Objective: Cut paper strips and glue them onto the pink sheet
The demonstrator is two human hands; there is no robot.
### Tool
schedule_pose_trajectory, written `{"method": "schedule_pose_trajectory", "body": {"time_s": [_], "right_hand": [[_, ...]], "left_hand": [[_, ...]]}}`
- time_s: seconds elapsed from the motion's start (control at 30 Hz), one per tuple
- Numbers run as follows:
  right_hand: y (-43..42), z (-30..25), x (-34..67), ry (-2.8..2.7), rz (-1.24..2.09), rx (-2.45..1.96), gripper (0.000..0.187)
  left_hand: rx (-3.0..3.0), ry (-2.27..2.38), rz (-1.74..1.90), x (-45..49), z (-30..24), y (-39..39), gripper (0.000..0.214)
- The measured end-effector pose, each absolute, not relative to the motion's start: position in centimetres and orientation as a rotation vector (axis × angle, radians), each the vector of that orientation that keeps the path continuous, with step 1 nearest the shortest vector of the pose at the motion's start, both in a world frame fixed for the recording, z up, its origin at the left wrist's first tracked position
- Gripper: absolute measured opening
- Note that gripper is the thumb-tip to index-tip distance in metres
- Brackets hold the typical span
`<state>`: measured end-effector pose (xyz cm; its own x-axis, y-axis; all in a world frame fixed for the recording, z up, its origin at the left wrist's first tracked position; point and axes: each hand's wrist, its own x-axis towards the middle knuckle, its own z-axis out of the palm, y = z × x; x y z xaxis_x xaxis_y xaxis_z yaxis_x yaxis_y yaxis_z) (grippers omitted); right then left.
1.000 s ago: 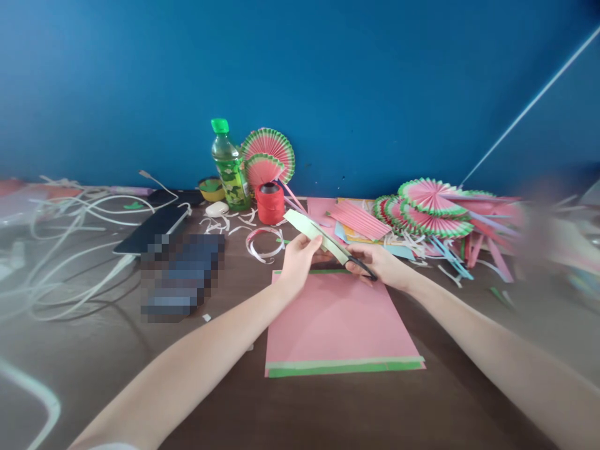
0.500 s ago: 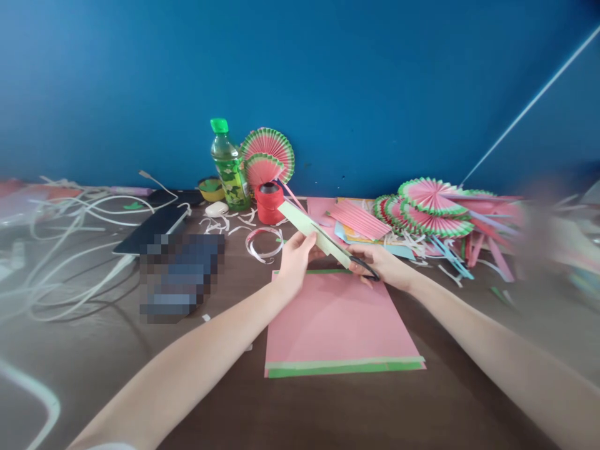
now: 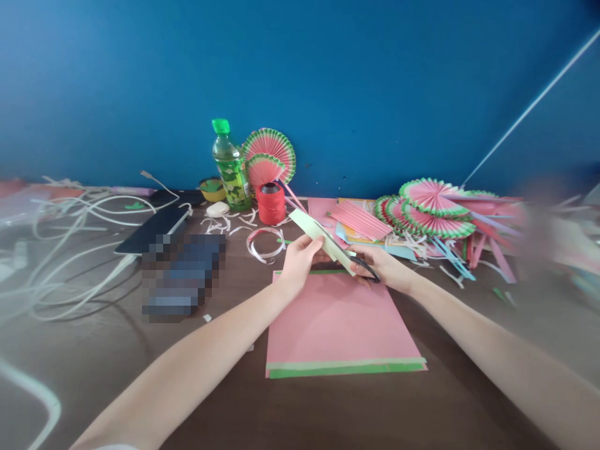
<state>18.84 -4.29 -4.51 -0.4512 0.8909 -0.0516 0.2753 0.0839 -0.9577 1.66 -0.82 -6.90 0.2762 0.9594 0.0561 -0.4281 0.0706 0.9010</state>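
Note:
My left hand (image 3: 300, 259) is closed on a pale green paper strip (image 3: 307, 226), pinching it with the thumb on top. In my right hand (image 3: 375, 265) is a pair of scissors (image 3: 368, 270), its dark handles wrapped by the fingers and its blades along the strip's edge. How far the blades are apart cannot be made out. Beneath both hands lies a pink paper sheet (image 3: 342, 325) with green and pale green bands along its near edge and a green line at its far edge.
Behind stand a green drink bottle (image 3: 233, 178), a red spool (image 3: 270, 205) and pleated paper fans (image 3: 269, 150). More fans (image 3: 431, 203) and paper scraps lie to the right. On the left are a phone (image 3: 187, 275), a dark device (image 3: 152, 228) and white cables (image 3: 89, 256).
The strip has shifted slightly right and down in my left hand, and its lower end now looks split along the blades. Both hands stay almost in place.

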Motion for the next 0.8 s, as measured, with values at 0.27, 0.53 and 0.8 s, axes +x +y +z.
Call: {"method": "schedule_pose_trajectory", "body": {"time_s": [0.27,0.53,0.8], "right_hand": [[-4.32,-4.50,18.86,-1.806,1.383,-1.152,0.035],[-4.23,-4.23,18.98,-1.794,1.397,-1.178,0.036],[-4.35,-4.27,18.92,-1.802,1.354,-1.208,0.034]], "left_hand": [[0.987,0.679,1.170,1.66,-6.74,-0.96,0.024],[0.889,0.711,1.267,1.66,-6.87,-0.63,0.025],[0.929,0.685,1.240,1.64,-7.06,-0.59,0.022]]}}
